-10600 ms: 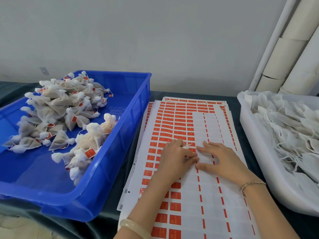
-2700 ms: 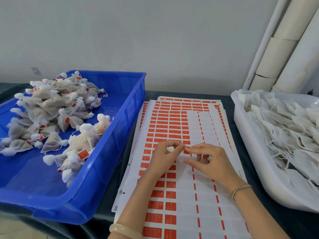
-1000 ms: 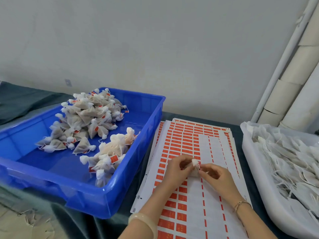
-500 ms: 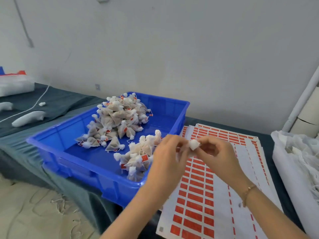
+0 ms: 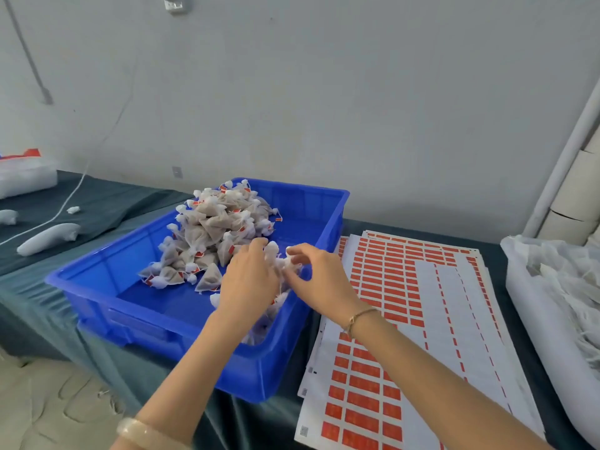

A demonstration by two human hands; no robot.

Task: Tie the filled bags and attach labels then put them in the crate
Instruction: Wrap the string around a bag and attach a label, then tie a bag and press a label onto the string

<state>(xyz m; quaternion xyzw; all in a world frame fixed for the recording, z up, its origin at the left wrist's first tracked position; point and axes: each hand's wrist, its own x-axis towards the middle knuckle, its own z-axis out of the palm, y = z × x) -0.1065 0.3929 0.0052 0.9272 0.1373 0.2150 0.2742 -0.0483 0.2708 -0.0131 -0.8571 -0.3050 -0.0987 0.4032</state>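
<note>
Our left grip (image 5: 248,280) is curled around a small white bag (image 5: 273,251), the back of the hand turned toward us. Our right grip (image 5: 321,280) closes thumb and forefinger on the same bag from the other side, though motion blur hides exactly where the fingertips meet it. We hold the bag in the air between the two hands, above the right part of the blue crate (image 5: 97,271) and near its right wall.

Inside the crate, a pile of tied bags (image 5: 214,228) with small red labels is heaped toward the far side, and a few more lie directly under our hands. Just to the right of the crate, the label sheets (image 5: 431,303) lie flat on the desk (image 5: 107,199), which is covered in dark green cloth. Red labels fill the sheets' left columns, and the right columns are mostly bare white. At the right edge a white tub (image 5: 532,319) holds loose white bags (image 5: 565,277).

We wear a pale bangle (image 5: 146,433) on the left wrist and a thin bracelet (image 5: 360,315) on the right. Cardboard tubes (image 5: 571,196) stand against the wall behind the tub.
</note>
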